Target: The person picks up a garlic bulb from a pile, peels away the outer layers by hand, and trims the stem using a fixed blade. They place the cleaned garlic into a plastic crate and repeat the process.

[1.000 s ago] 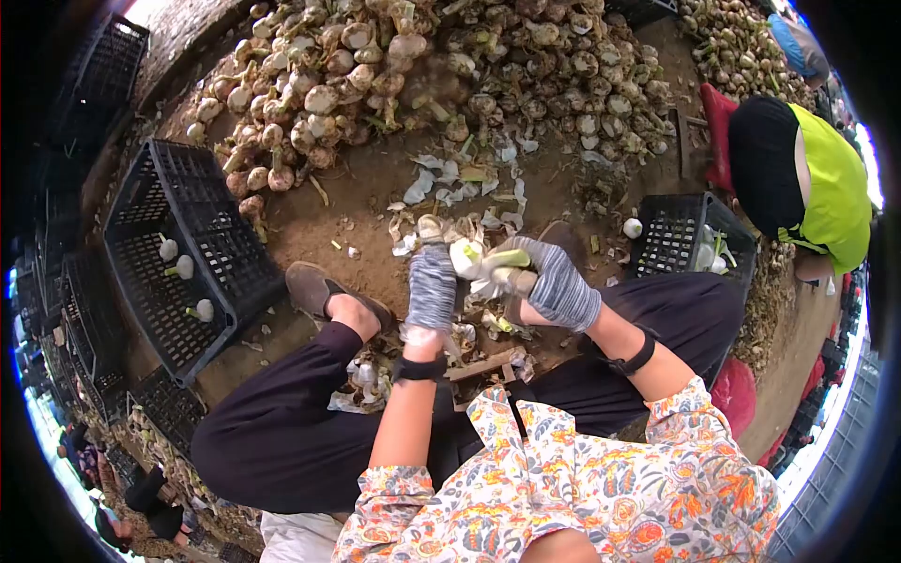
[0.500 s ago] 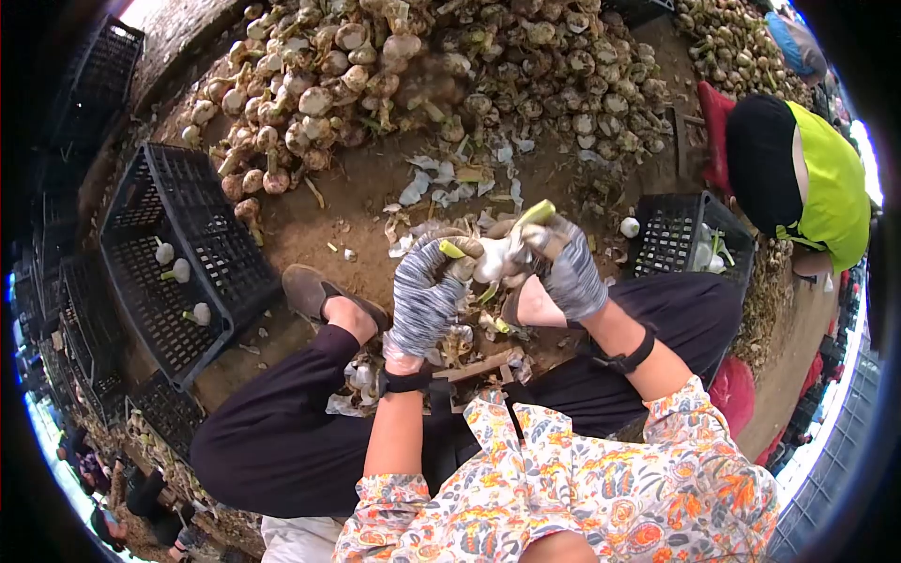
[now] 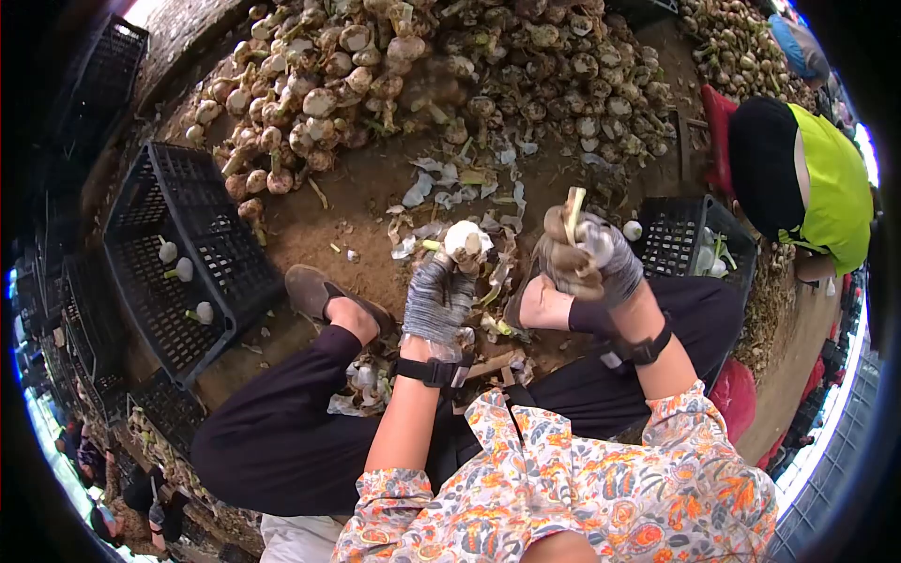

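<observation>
My left hand (image 3: 439, 293), in a grey striped glove, holds a peeled white garlic bulb (image 3: 466, 241) with its short green stem pointing left. To its right, my right hand (image 3: 593, 258), also gloved, is closed round a garlic bulb (image 3: 603, 247) whose pale cut stem (image 3: 574, 208) sticks up from the fingers. The two hands are apart. Below and between them lie scraps of garlic skin (image 3: 502, 324) on the ground.
A large heap of garlic (image 3: 375, 84) lies ahead. A black crate (image 3: 192, 258) with a few bulbs stands at left, another crate (image 3: 668, 239) at right. A person in a yellow-green top (image 3: 831, 183) sits at far right.
My hands have come apart; the right moved right and the left slightly down and right. The white bulb now shows clearly in my left hand.
</observation>
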A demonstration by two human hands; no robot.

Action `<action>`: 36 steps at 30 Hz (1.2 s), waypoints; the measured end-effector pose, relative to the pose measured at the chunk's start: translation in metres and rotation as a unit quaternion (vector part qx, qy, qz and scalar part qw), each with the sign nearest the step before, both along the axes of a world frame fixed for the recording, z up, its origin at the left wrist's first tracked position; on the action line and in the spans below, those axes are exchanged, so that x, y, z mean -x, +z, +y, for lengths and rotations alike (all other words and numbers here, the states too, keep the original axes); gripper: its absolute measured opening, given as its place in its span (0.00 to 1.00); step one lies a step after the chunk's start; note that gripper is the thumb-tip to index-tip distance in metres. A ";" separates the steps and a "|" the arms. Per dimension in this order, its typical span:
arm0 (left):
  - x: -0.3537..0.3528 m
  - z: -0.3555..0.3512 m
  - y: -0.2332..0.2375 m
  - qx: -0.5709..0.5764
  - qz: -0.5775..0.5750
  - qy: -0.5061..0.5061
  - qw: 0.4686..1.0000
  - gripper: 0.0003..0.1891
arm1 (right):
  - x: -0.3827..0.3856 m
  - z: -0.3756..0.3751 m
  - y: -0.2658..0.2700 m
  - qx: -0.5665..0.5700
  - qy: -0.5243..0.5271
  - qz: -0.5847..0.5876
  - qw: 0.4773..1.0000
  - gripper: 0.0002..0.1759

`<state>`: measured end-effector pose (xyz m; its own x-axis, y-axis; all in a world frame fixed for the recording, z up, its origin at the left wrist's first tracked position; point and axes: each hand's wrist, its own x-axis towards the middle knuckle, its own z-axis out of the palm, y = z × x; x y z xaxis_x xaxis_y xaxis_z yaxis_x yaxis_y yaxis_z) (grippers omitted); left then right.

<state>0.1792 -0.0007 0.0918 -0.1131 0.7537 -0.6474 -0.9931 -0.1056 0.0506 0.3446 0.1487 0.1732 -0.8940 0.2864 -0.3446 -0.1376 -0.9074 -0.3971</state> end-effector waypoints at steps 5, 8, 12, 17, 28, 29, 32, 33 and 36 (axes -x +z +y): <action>-0.001 0.010 0.015 -0.002 -0.094 0.051 0.994 0.12 | 0.027 -0.002 0.012 -0.349 0.161 -0.410 0.827 0.22; -0.008 0.012 0.022 0.083 0.000 0.008 0.997 0.12 | 0.044 -0.030 -0.006 -0.487 0.052 -0.351 0.798 0.18; -0.009 0.005 0.010 0.116 0.119 -0.040 0.985 0.07 | 0.034 0.002 -0.015 0.014 -0.114 -0.125 0.985 0.08; -0.012 0.008 0.010 0.161 0.083 -0.031 0.983 0.11 | 0.022 0.008 -0.041 -0.178 -0.101 -0.237 0.950 0.14; -0.024 0.023 -0.057 0.162 0.452 -0.196 0.855 0.19 | -0.046 0.087 -0.116 -0.538 0.200 -0.651 0.497 0.16; -0.019 0.024 -0.069 0.160 0.452 -0.201 0.854 0.19 | -0.069 0.103 -0.109 -0.486 0.226 -0.724 0.434 0.19; -0.007 0.035 -0.060 0.276 0.648 -0.302 0.642 0.25 | -0.113 0.114 -0.099 -0.312 0.185 -0.859 0.362 0.32; -0.003 0.038 -0.067 0.282 0.648 -0.301 0.640 0.25 | -0.130 0.116 -0.117 -0.325 0.193 -0.865 0.329 0.34; 0.011 0.057 -0.072 0.289 0.774 -0.325 0.460 0.32 | -0.158 0.124 -0.154 -0.334 0.229 -0.844 0.351 0.25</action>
<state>0.1684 0.0559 0.0200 -0.6479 0.7065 -0.2848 0.4673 0.6639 0.5838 0.5027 0.2723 0.0189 0.4171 0.7674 -0.4869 0.9057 -0.3068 0.2924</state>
